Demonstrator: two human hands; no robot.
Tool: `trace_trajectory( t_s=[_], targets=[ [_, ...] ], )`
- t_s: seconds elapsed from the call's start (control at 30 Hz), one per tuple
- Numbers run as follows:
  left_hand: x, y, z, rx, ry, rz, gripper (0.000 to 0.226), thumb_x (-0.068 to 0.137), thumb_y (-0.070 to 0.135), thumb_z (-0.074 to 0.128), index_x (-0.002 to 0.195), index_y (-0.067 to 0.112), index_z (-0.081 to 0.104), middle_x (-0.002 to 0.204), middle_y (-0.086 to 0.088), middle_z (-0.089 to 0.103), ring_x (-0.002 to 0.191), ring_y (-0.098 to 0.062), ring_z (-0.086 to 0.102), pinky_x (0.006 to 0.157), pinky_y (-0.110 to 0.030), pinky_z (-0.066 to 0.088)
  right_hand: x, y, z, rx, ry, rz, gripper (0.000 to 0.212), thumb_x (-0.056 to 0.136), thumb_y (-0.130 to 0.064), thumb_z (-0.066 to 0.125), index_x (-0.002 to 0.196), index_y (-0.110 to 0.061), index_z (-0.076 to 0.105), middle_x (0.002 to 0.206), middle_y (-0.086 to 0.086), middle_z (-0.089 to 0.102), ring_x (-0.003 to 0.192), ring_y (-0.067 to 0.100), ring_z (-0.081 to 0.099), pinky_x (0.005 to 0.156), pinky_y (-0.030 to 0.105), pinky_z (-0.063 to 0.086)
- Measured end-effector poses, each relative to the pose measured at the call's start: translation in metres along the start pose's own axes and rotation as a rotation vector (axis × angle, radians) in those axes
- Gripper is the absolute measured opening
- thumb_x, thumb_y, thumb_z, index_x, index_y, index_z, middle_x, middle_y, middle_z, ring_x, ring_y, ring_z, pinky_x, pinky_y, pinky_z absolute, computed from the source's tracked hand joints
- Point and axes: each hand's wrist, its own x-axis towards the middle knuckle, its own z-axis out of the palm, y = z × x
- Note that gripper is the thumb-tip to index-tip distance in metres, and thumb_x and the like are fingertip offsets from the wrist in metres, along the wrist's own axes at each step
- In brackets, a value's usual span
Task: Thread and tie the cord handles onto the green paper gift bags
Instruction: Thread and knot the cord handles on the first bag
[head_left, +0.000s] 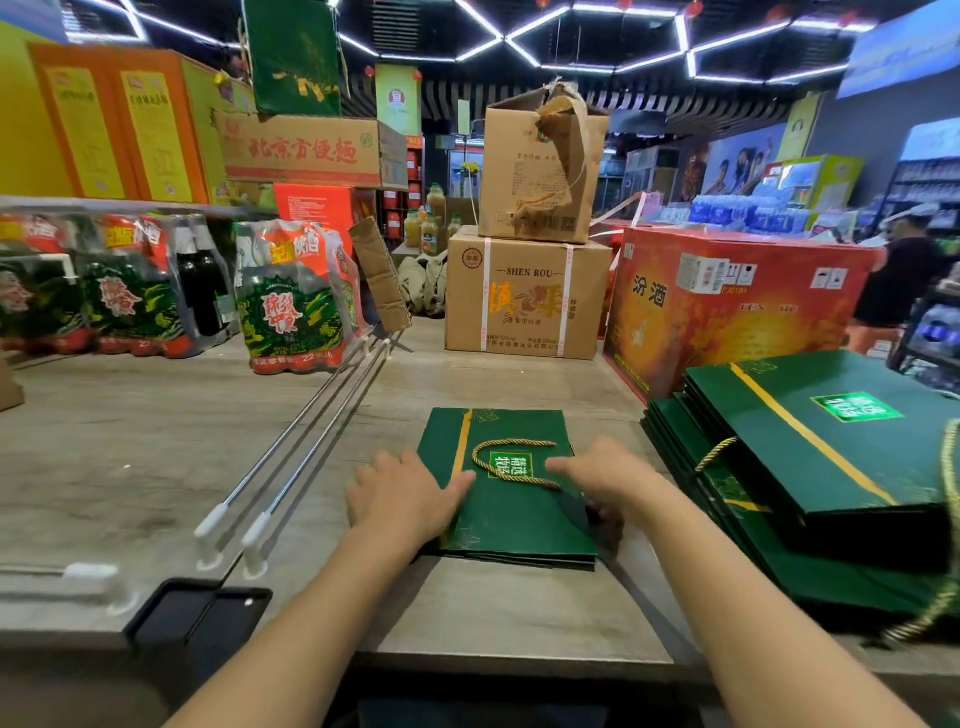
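Left hand (402, 493) and right hand (608, 475) lie on the bag (509, 525). Step judged: pressing it flat with one cord (514, 442) fitted. Advice: press evenly outward and keep the cord loop off the creases.

Left hand: palm down on the bag's left half, fingers straight, thumb tip near the cord. Right hand: on the right half, fingers extended leftward, no grip visible.

The bag lies flat on the table (156, 467), near centre. A stack (831, 457) of bags sits to the right.

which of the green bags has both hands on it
The centre bag, with a gold cord looped on top: left hand and right hand rest on it. The pile on the right is untouched.
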Motion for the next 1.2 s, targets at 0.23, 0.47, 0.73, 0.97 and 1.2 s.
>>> trace_trajectory(
  t_s=[0.23,0.47,0.73,0.97,1.2],
  targets=[
    [-0.027,0.005,0.008,0.021,0.097,0.023,0.092,0.088,0.083,0.031,0.142,0.010,0.043,0.142,-0.015,0.044,0.129,-0.034,0.040,0.102,-0.044,0.040,-0.011,0.022,0.024,0.417,0.008,-0.069,0.025,0.092,-0.019,0.076,0.110,-0.008,0.063,0.105,0.013,0.075,0.093,0.029,0.073,0.085,0.047,0.062],
    [-0.032,-0.020,0.009,-0.365,0.079,0.078,0.092,0.076,0.087,0.049,0.140,0.022,0.042,0.137,-0.001,0.054,0.126,-0.024,0.049,0.105,-0.044,0.040,-0.030,0.040,0.032,0.741,0.054,-0.288,0.019,0.100,-0.011,0.064,0.118,-0.017,0.063,0.113,0.002,0.076,0.099,0.021,0.075,0.082,0.044,0.063],
    [-0.037,-0.048,-0.033,-0.870,0.221,0.103,0.089,0.065,0.044,0.093,0.136,0.018,0.047,0.122,0.008,0.062,0.109,-0.014,0.061,0.087,-0.031,0.049,-0.048,0.003,0.034,0.686,0.105,-0.469,0.021,0.099,-0.012,0.065,0.118,-0.022,0.066,0.111,-0.003,0.077,0.098,0.016,0.075,0.082,0.040,0.063],
    [-0.029,-0.110,-0.088,-0.845,0.401,0.154,0.080,0.063,0.043,0.094,0.131,0.025,0.055,0.115,0.010,0.066,0.100,-0.011,0.063,0.078,-0.030,0.047,-0.060,-0.072,0.053,0.676,0.090,-0.623,0.022,0.096,-0.011,0.069,0.114,-0.024,0.067,0.106,-0.008,0.077,0.096,0.010,0.074,0.079,0.032,0.062],
    [-0.013,-0.201,-0.120,-0.768,0.532,0.072,0.094,0.057,0.056,0.092,0.136,0.026,0.051,0.123,0.002,0.064,0.111,-0.020,0.063,0.091,-0.042,0.053,-0.061,-0.151,0.108,0.611,0.051,-0.697,0.025,0.091,-0.018,0.076,0.112,-0.027,0.067,0.103,-0.012,0.077,0.093,0.007,0.074,0.080,0.035,0.062]
  ],
)
